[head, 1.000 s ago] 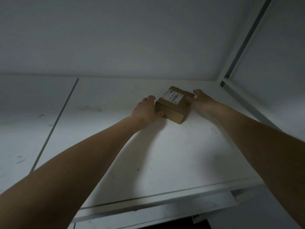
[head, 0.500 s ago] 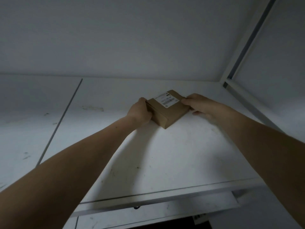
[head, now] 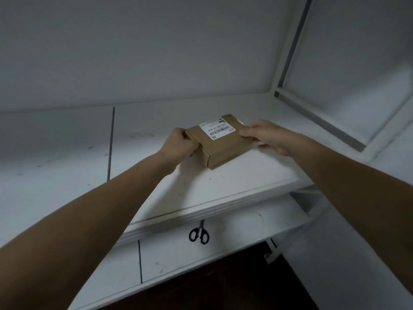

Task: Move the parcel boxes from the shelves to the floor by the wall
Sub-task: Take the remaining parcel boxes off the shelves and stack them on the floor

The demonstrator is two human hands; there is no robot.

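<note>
I have the parcel box (head: 220,142) between both hands, one at each end. My left hand (head: 180,145) is curled round its left end, fingers wrapped onto the side. My right hand (head: 263,136) pinches the right end, thumb on the top face and fingers tucked below and behind. Neither hand is spread wide; each is closed as far as the cardboard lets it. The box sits over the middle of the upper shelf (head: 257,175), well back from the front lip (head: 201,209), and I cannot tell whether its underside is off the board or only resting on it. What matters for the next move is how it lies. Its long axis runs from one hand to the other but skewed, the right end further from me and a near corner pointing back toward my chest, with the label (head: 218,130) facing up. My hands are about equally far out, the right a touch deeper. As I judge it, the way out is straight toward me, across the lip and then down, and I should keep the box level so that the near corner clears the edge. Below the lip is the lower shelf (head: 245,231), where scissors (head: 199,233) lie just under my path.
</note>
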